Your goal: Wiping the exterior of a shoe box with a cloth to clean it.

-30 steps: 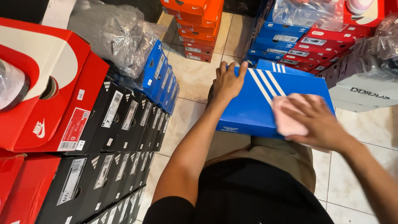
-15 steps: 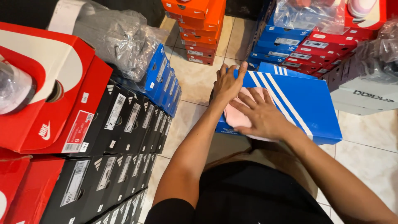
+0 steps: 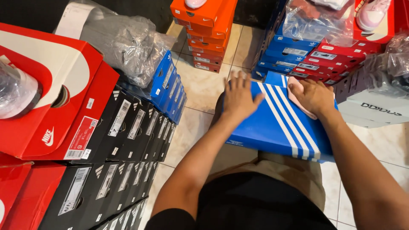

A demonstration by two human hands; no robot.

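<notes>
Two hands are on one blue box [image 3: 277,127], which lies flat across the person's lap with its striped lid up. The left hand [image 3: 238,99] is spread wide, fingers splayed, palm pressed on the lid near the far left corner. The right hand [image 3: 314,97] is closed over a pink cloth [image 3: 298,96] held against the lid at the far right edge.

Handling, as judged: the box is cardboard, stiff along its edges and corners but liable to dent in the middle of the lid under hard pressure. It looks light to moderate in weight; whether it holds anything cannot be told. The printed surface appears smooth and may slide on the lap if not steadied. The soundest hold would be at the two short ends or under the base, not by the lid alone, which may lift off. The cloth is soft and limp.

Surroundings: black boxes [image 3: 123,132] stand in rows just left of the left arm, with large red boxes [image 3: 51,98] beyond them and more blue boxes behind. An orange stack [image 3: 204,34] stands on the tiled floor [image 3: 200,85] ahead. To the right, stacked red and blue boxes [image 3: 315,53] sit near the box's far edge, with bagged goods [image 3: 383,72] beside the right hand. Open floor is narrow; the right-hand stacks crowd any movement that way.
</notes>
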